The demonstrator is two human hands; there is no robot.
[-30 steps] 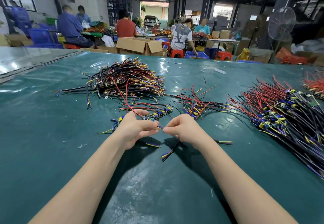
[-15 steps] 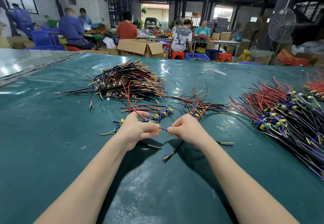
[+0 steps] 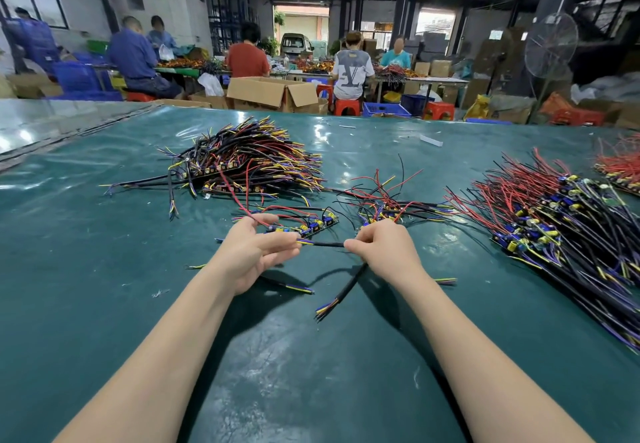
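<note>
While the left hand [image 3: 256, 252] pinches the coloured wire tips of the black cable [image 3: 327, 244], the right hand [image 3: 384, 252] pinches its sheath close by, probably to keep that short span taut. Its free end trails down toward the green table [image 3: 104, 304].

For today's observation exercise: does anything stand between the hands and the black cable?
Nothing visible does. The left hand and right hand both pinch the black cable, which spans the gap between them.
</note>
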